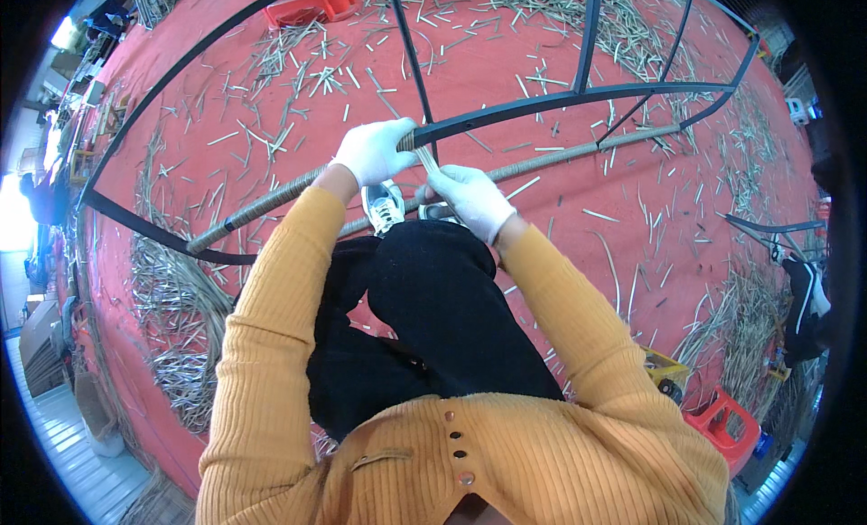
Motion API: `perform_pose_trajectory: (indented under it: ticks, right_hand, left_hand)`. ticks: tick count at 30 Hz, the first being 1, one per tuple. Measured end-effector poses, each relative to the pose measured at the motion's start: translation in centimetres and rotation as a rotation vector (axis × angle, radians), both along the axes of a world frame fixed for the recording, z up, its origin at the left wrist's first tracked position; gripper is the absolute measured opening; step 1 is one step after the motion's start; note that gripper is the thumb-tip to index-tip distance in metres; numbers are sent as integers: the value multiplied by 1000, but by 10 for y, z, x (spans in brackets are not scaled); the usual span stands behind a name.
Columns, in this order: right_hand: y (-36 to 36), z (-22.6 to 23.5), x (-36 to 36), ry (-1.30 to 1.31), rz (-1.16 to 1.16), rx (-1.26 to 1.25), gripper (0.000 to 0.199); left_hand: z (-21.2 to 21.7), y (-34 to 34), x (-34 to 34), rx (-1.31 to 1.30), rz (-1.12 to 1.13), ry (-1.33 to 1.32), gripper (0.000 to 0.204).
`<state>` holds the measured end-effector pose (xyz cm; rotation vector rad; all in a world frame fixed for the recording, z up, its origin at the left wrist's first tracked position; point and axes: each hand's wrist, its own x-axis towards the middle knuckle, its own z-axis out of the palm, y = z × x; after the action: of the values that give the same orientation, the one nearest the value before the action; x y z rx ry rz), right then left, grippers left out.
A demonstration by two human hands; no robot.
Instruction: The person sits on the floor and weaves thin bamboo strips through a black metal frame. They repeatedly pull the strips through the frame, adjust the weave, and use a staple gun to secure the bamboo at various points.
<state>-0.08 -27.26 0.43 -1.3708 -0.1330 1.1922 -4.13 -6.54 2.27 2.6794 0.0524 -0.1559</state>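
Black frame [506, 113] stretches left to right across the far half. The left hand [375, 152] grips it; the right hand [471, 200] pinches a pale strip [424, 158]. It looks like wrapping; the next turn likely calls for a tight pull.

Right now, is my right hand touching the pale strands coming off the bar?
Touching: the head view shows your right hand pinching the pale strands with its fingertips.

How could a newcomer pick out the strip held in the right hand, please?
Find the large black frame above the red floor, then its curved bar at the white-gloved left hand. The pale strip runs from there to the right hand; unlike the loose pieces littering the floor, it is held.
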Motion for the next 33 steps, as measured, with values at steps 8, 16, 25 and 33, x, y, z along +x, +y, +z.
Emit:
perform_pose_trajectory:
  ticks: [8, 16, 25, 33]
  right_hand:
    - [17, 68, 39, -555, -17, 68, 31]
    - [14, -75, 79, -99, -255, 216, 26]
    - [74, -110, 126, -702, 204, 380, 27]
    - [96, -152, 120, -206, -31, 158, 16]
  left_hand:
    - [-13, -9, 8, -232, 269, -361, 22]
    - [-18, 29, 53, -1178, 440, 415, 18]
    - [-31, 45, 64, -617, 221, 371, 19]
    - [0, -17, 12, 14, 193, -141, 26]
